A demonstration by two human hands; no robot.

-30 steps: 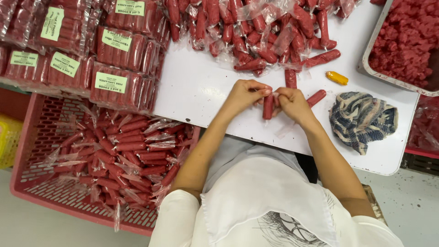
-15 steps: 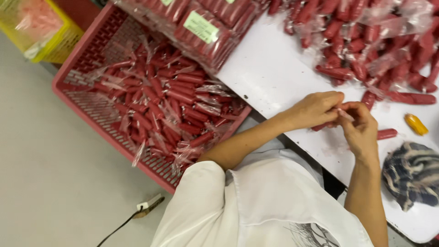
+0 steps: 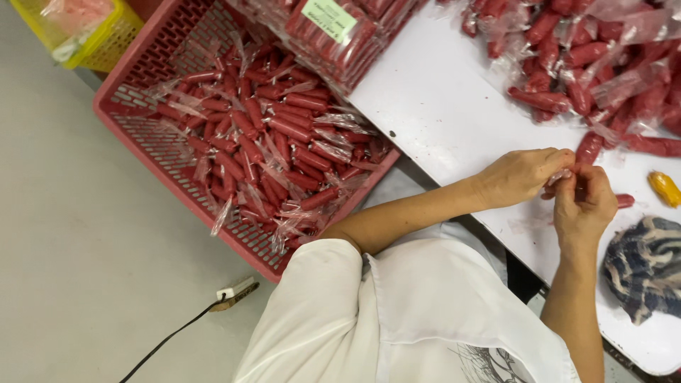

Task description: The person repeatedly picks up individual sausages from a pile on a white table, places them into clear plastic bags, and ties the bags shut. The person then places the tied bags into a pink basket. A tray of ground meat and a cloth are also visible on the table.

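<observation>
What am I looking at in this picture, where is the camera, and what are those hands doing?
The camera sits on a person's head and looks straight down, so you see their white shirt and both bare arms from above. There is no machine here, only hands.

The left hand and the right hand meet over a white table. Between the fingers they pinch a small red sausage in clear plastic wrap; most of it is hidden by the fingers.

Farther along the table lies a loose pile of red wrapped sausages, a small orange piece and a striped blue and white cloth. Beside the table, lower down, a red plastic lattice crate holds many more wrapped sausages, and labelled clear packs of sausages are stacked at the table's edge. A yellow basket stands in the corner on the grey floor.
</observation>
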